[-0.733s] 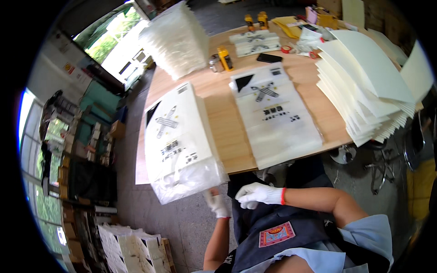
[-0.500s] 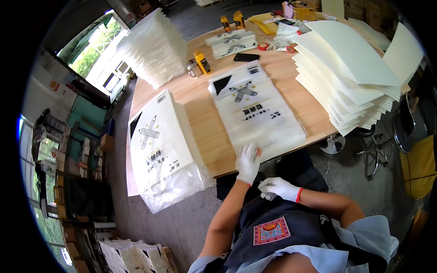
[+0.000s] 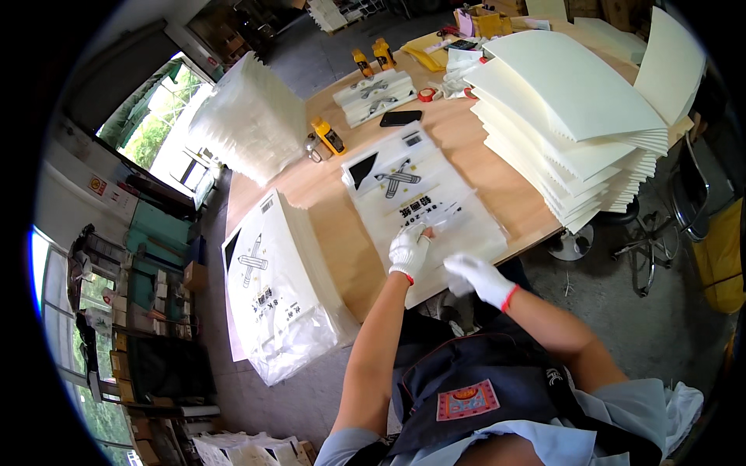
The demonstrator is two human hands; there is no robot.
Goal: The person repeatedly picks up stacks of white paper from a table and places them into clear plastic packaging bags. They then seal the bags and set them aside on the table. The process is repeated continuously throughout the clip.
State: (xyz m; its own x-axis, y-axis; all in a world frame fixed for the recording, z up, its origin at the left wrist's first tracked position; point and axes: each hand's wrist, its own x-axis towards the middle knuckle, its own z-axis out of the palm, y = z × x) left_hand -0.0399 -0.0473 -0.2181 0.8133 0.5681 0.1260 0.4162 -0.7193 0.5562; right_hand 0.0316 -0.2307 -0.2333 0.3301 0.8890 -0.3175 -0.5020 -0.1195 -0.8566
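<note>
The left hand (image 3: 409,252), in a white glove, lies flat with fingers spread on the near part of a clear printed plastic bag (image 3: 423,203) that rests on the wooden table (image 3: 497,175). It presses down rather than grips. The right hand (image 3: 475,276), also gloved, sits at the bag's near edge with fingers loosely curled; whether it pinches the film I cannot tell. The bag lies flat at the table's near edge, right in front of the person.

This looks like the step of working the bag's near end, perhaps opening its mouth. The next move likely calls for parting the 2 thin layers while 1 hand keeps the bag from sliding.

Left of it sits a thick stack of similar bags (image 3: 276,287), overhanging the edge. To the right rises a tall pile of cream sheets (image 3: 575,116).
</note>
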